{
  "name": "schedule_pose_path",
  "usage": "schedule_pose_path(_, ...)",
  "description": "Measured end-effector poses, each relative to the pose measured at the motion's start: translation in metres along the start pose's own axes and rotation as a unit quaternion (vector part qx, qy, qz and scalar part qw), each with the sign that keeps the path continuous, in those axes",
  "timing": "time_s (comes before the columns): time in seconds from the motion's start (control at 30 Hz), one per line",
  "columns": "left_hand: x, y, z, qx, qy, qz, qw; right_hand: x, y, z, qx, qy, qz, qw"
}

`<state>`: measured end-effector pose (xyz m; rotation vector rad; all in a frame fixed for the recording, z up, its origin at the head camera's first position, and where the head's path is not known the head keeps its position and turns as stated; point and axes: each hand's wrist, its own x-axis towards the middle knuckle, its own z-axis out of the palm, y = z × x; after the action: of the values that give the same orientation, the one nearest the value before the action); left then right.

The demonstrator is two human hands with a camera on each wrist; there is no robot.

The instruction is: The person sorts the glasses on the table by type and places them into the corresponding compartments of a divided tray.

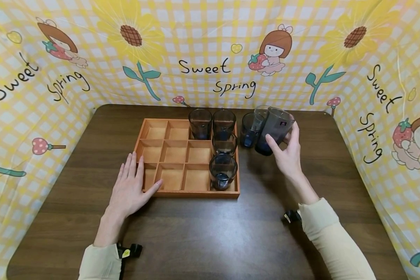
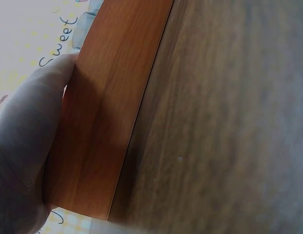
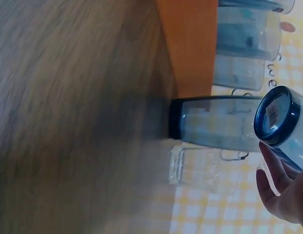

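Observation:
A wooden tray (image 1: 196,193) with nine compartments holds several dark glasses: one at the back middle (image 1: 200,123), the others down the right column, including a front one (image 1: 223,171). My left hand (image 1: 129,190) lies with spread fingers on the tray's front left corner; the left wrist view shows it against the tray's side (image 2: 107,107). My right hand (image 1: 288,151) grips a tall blue-grey glass (image 1: 273,130), tilted, right of the tray. In the right wrist view, that glass (image 3: 280,117) shows its base and a label, with my right hand (image 3: 283,190) around it.
Right of the tray stand another dark glass (image 1: 248,130) and, behind the held one, a clear glass (image 1: 261,110), seen as well in the right wrist view (image 3: 202,170). The brown table (image 1: 203,237) is enclosed by yellow checked cloth (image 1: 203,35) at the back and sides.

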<state>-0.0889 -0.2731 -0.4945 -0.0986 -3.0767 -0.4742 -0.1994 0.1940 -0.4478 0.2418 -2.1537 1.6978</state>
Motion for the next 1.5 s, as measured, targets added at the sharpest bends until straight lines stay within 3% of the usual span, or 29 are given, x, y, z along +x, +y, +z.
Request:
schedule_pose_path(0.6,0.0,-0.001,0.001,0.0,-0.001,0.0,1.0,0.002,-0.03,0.026,0.065,-0.044,-0.026,0.9966)
schedule_pose_path(0.97,0.0,-0.001,0.001,-0.001,0.001,0.002,1.0,0.004,-0.049,0.049,0.102,-0.079,-0.011,0.9916)
schedule_pose_path(1.3,0.0,0.0,-0.001,-0.001,-0.004,0.002,1.0,0.008,-0.058,0.069,0.121,-0.119,-0.05,0.9841)
schedule_pose_path(1.5,0.0,0.0,0.002,-0.002,-0.004,0.005,1.0,0.01,-0.069,0.085,0.133,-0.147,-0.026,0.9798)
